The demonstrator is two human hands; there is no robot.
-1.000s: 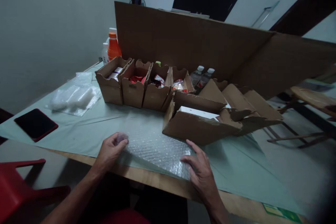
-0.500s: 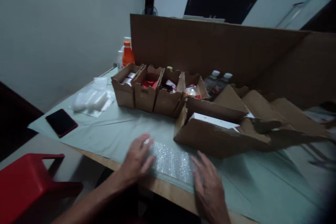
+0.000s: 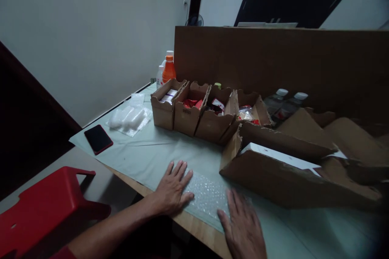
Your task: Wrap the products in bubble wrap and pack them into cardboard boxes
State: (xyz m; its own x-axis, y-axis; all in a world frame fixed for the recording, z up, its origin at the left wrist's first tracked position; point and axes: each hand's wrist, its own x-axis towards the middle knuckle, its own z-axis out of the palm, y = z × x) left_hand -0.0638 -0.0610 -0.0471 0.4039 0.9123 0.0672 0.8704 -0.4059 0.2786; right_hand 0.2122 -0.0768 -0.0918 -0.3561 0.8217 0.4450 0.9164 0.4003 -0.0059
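Observation:
A sheet of bubble wrap (image 3: 208,194) lies flat on the pale cloth at the near table edge. My left hand (image 3: 173,188) rests palm down on its left end, fingers spread and open. My right hand (image 3: 243,226) lies flat on its right end, fingers stretched out, holding nothing. Just behind the sheet is a torn, open cardboard box (image 3: 282,170) with a white flat item (image 3: 282,157) inside.
A row of small cardboard bins (image 3: 209,111) with packets stands mid-table before a tall cardboard wall (image 3: 273,60). Bottles: an orange one (image 3: 168,71) and two clear ones (image 3: 285,103). A phone (image 3: 98,139), a bubble wrap pile (image 3: 129,117), and a red stool (image 3: 42,206) sit left.
My left hand has gone from a loose pinch at the sheet's corner to lying flat on it. Both hands now press the sheet. The view has swung left.

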